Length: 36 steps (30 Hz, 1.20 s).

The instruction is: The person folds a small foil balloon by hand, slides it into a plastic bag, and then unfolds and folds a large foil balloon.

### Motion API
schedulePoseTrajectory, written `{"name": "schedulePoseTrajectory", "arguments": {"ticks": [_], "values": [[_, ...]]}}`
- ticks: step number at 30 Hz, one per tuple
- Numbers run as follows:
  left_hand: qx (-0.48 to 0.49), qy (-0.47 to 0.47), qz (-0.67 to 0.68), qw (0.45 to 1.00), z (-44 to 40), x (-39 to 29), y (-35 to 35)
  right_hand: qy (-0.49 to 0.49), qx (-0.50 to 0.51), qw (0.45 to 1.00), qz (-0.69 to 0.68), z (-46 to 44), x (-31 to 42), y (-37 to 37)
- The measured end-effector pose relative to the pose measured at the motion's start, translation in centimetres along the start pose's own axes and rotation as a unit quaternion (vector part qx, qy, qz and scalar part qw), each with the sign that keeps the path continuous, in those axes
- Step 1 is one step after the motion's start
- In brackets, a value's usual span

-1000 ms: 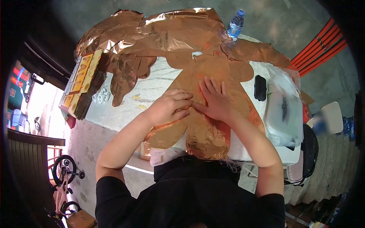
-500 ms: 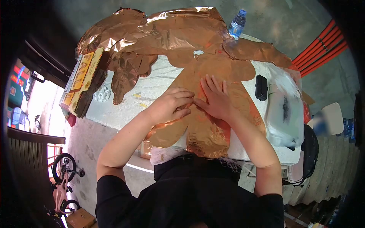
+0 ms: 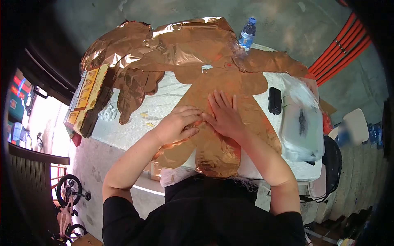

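Observation:
A flat, copper-coloured foil balloon [image 3: 213, 84] with rounded lobes lies across the near part of the table. My right hand [image 3: 227, 117] rests palm down on its middle, fingers stretched out. Close beside it, on the left, my left hand [image 3: 180, 123] has its fingers curled towards the thumb and gripping the foil, whose edge bends up under that hand. The fingertips of the left hand almost meet the right thumb; what lies exactly between them is hidden. More crumpled copper foil [image 3: 180, 51] is heaped along the table's far side.
A water bottle [image 3: 247, 35] stands at the far edge. To the right are a black case [image 3: 275, 100] and clear plastic bags [image 3: 303, 127]. On the left sit a yellow patterned box [image 3: 88, 98] and a coiled white item [image 3: 108, 112]. A chair [image 3: 37, 176] is at lower left.
The view has shifted slightly, so the table appears lower and a little further left. Both hands keep nearly the same places on the foil.

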<state>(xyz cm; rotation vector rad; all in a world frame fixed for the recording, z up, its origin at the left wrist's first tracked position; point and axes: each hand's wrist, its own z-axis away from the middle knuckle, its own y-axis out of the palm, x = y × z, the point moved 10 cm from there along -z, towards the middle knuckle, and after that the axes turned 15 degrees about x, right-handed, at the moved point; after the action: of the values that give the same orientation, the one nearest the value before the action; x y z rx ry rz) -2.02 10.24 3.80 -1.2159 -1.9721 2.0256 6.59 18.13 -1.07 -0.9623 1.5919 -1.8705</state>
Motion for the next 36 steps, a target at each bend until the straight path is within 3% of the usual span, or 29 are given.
{"name": "schedulePoseTrajectory", "arguments": {"ticks": [14, 16, 20, 22, 28, 31, 36], "values": [[0.029, 0.004, -0.035, 0.999, -1.3, -1.1, -1.1, 0.016, 0.003, 0.999, -0.027, -0.3, -0.1, -0.1], [0.174, -0.089, 0.023, 0.980, -2.6, 0.6, 0.0, 0.013, 0.005, 0.999, -0.029, -0.3, -0.1, 0.1], [0.156, -0.157, -0.017, 0.975, -6.7, 2.5, -1.3, 0.021, 0.020, 0.999, -0.019, -0.6, -0.2, 0.6], [0.026, -0.067, -0.018, 0.997, -9.8, 2.8, -1.8, 0.027, 0.026, 0.999, -0.002, -0.5, -0.2, 0.4], [-0.021, 0.044, -0.002, 0.999, -16.6, 4.6, 2.0, -0.012, -0.004, 0.999, -0.041, -0.2, 0.2, -0.2], [-0.012, 0.024, 0.091, 0.996, -17.4, 6.7, 1.9, 0.002, -0.029, 0.999, -0.035, -0.3, -0.1, -0.1], [-0.006, 0.004, 0.085, 0.996, -17.3, 7.2, 2.1, -0.036, -0.141, 0.988, -0.060, 0.8, 0.5, -1.8]]}}
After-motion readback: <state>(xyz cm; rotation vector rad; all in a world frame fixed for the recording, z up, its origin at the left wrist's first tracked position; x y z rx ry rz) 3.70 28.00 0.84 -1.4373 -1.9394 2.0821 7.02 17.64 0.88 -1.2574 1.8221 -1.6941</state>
